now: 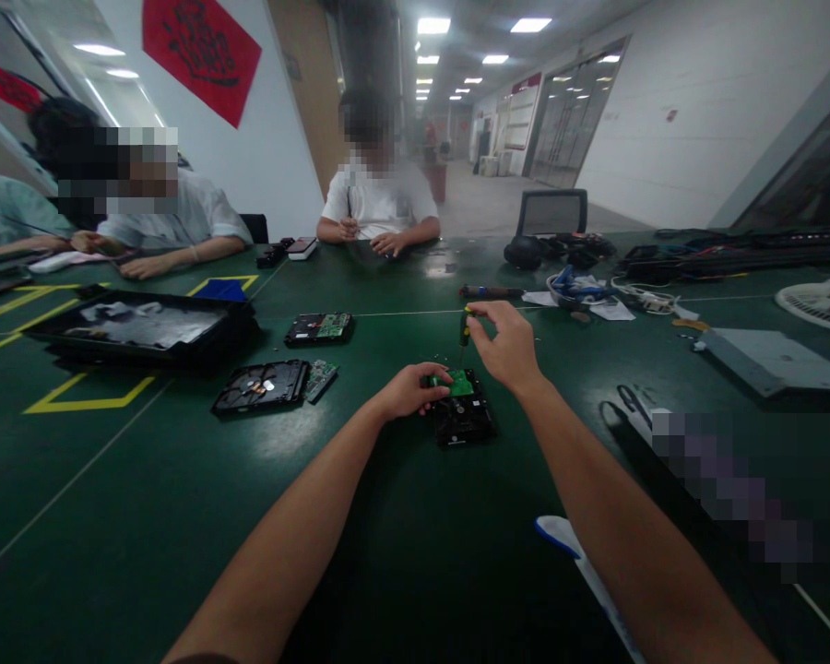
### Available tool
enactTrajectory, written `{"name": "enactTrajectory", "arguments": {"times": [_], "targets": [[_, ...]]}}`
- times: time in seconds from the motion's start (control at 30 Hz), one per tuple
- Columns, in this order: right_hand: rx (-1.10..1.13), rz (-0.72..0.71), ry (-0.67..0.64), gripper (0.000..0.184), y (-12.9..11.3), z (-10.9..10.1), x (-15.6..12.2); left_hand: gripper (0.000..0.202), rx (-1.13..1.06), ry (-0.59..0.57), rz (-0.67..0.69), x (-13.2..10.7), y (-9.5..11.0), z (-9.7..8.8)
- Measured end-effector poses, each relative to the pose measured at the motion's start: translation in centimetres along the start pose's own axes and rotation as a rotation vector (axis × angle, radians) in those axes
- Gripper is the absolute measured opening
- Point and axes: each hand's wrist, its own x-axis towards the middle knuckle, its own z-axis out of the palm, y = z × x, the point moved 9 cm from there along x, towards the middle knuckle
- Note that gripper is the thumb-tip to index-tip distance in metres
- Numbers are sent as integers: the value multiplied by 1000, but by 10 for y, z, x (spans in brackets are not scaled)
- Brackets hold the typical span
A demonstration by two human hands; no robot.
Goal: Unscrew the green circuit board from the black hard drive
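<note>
In the head view a black hard drive point(462, 420) lies on the green tabletop, with a green circuit board point(462, 384) on its far half. My left hand point(415, 391) grips the drive's left side, fingertips on the board. A small screwdriver point(464, 330) with a dark and yellow handle is pinched by its top in my right hand point(508, 339). It stands nearly upright, its tip down at the far end of the board; exact contact is too small to tell. A few tiny bits, perhaps screws point(443, 358), lie just beyond the drive.
Left are another hard drive point(318, 328), an opened drive point(261, 387) beside a loose circuit board point(320, 380), and a black tray point(142, 323). A dark tool point(491, 292) lies beyond my right hand; a grey metal box point(778, 361) sits right. People point(380, 198) sit across the table.
</note>
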Motion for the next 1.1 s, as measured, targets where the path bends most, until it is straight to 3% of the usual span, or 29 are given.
{"name": "enactTrajectory", "arguments": {"times": [0.17,0.4,0.6,1.1], "targets": [[1,71,20,15,9,-1,-1,32,1,-3,-16,1,-2,0],[4,2,23,16,-1,-3,0,32,-3,5,-15,1,-2,0],[12,71,33,12,7,-2,0,33,-2,6,-27,1,-3,0],[-15,58,37,13,6,-3,0,29,-15,-3,1,0,1,0]]}}
